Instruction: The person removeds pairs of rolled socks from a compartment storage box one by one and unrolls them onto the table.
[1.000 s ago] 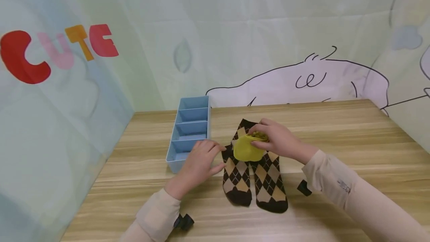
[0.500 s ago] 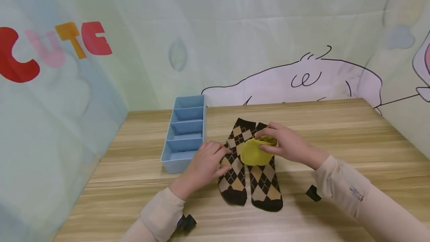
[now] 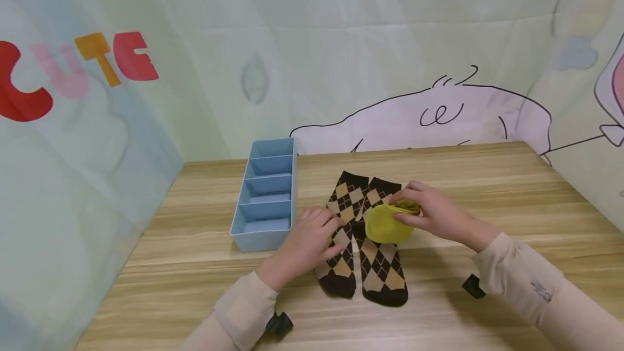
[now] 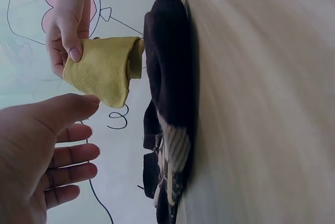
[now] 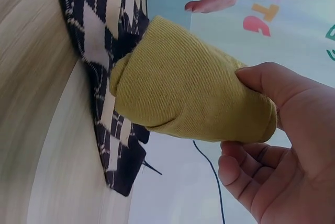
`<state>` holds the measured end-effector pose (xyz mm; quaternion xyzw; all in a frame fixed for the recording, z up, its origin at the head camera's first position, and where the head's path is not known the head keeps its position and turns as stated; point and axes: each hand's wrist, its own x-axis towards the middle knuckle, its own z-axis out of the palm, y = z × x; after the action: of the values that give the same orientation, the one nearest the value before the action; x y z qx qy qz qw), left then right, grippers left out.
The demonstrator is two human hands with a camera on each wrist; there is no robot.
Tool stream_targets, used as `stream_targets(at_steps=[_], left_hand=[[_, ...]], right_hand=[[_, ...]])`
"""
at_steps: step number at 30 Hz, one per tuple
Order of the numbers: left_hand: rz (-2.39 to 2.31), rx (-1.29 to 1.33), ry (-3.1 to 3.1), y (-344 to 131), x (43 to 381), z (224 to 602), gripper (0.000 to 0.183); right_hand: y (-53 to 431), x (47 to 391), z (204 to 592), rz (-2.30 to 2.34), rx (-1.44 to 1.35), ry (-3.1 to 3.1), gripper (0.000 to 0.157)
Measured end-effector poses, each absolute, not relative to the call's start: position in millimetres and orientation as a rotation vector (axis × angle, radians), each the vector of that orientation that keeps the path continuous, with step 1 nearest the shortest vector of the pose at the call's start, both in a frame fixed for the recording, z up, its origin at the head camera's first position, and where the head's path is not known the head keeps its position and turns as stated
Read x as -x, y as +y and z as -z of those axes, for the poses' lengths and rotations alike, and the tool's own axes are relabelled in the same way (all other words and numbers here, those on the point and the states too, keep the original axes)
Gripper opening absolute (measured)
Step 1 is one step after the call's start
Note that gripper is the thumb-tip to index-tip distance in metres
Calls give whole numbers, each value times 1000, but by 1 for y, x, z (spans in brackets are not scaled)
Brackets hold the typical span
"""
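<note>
A folded yellow sock bundle (image 3: 387, 225) is pinched between the thumb and fingers of my right hand (image 3: 441, 214), raised over the right argyle sock. In the right wrist view the bundle (image 5: 180, 80) shows ribbed knit, my thumb (image 5: 261, 80) lying along one side. My left hand (image 3: 306, 240) hovers by the left argyle sock (image 3: 338, 261); its fingers are spread and hold nothing, as the left wrist view shows. The right argyle sock (image 3: 382, 272), patterned in brown, tan and black, lies flat beside the left one, partly hidden by the yellow bundle.
A light blue box (image 3: 260, 241) with several compartments stands left of the socks, close to my left hand. Everything rests on a wood-grain table (image 3: 195, 264). A printed cloth backdrop (image 3: 219, 69) hangs behind and to the left.
My right hand has moved the yellow sock bundle to the right, uncovering more of the left argyle sock. My left hand has shifted slightly right over that sock. The head view has turned a little.
</note>
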<state>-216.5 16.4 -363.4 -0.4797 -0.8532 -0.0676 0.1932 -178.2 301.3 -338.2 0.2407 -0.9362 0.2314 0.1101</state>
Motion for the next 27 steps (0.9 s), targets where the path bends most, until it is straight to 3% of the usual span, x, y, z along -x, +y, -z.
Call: stream_targets(at_steps=[27], left_hand=[[134,1431,-2425,51,204,368,39]], right_hand=[[339,168,355,-617,-660,-2752,24]])
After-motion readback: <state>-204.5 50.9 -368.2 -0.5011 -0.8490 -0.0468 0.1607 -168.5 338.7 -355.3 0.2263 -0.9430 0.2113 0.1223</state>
